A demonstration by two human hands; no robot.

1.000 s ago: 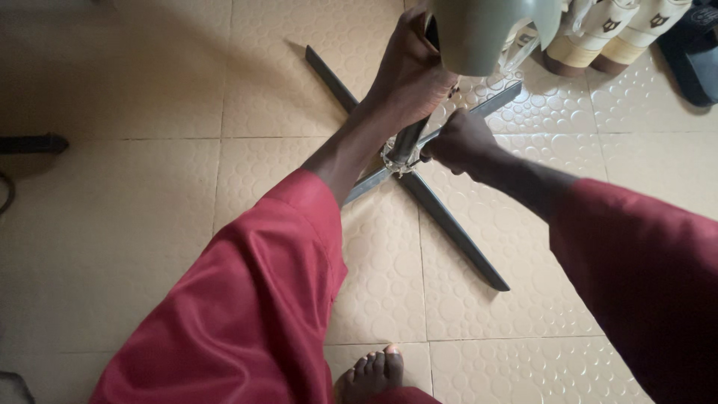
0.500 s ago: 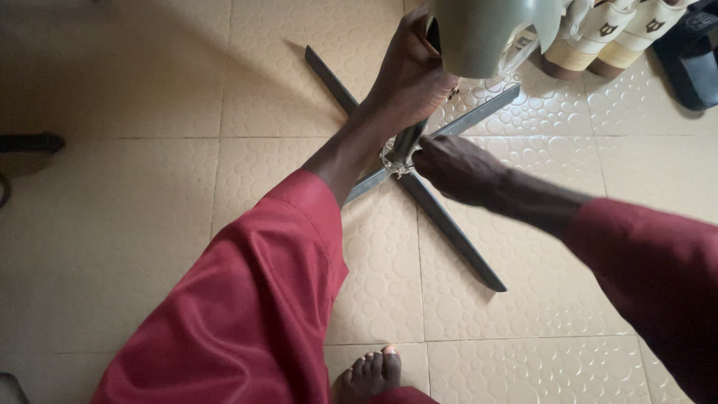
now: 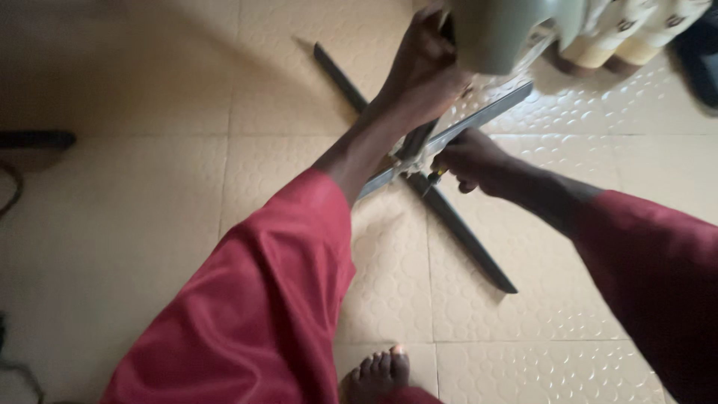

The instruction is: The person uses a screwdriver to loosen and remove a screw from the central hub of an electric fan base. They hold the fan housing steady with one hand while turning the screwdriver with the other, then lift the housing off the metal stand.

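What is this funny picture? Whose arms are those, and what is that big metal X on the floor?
The picture comes from a camera worn on a person's head, looking down, so you see that person's own arms in red sleeves and a bare foot at the bottom. The metal X is a cross-shaped stand lying flat on the cream tiled floor, with a pole rising from its middle. The left hand grips the pole high up, just under a greenish rounded part. The right hand is closed around a small tool with a yellow bit, held where pole meets stand. The picture is blurry, so I cannot tell which tool it is.
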